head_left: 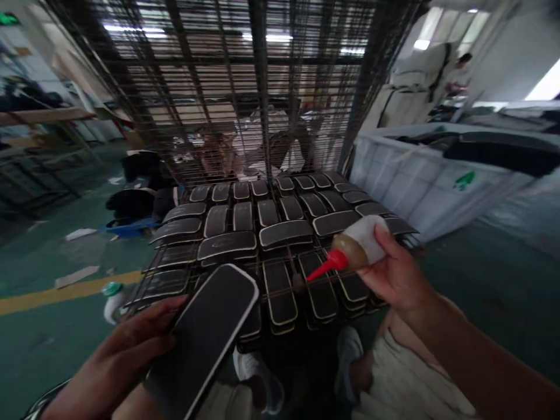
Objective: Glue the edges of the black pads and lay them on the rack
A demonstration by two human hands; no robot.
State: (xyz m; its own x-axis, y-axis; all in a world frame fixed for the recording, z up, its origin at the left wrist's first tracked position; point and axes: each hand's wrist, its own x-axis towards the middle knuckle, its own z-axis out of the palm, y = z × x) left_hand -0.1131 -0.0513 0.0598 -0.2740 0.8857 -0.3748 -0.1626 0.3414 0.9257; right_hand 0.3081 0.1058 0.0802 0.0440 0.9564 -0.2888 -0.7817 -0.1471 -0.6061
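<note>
My left hand [131, 344] grips a dark, flat, rounded-end panel [210, 332] with a pale line along its edge, tilted up near my lap. In my right hand [398, 274] is a squeeze bottle [361, 242], white with a brownish shoulder and a red pointed nozzle [326, 266]. The nozzle points left and down, apart from the panel. Beyond both hands, many similar dark panels [286, 233] lie in rows on a wire rack [192, 262], several of them stacked.
A tall wire-grid frame [262, 87] rises behind the panels. On the right stands a large white bin [394, 175] with dark pieces. A white bottle with a green cap [112, 300] stands at left, and a blue tray [131, 228] lies on the floor. A person [459, 76] is far right.
</note>
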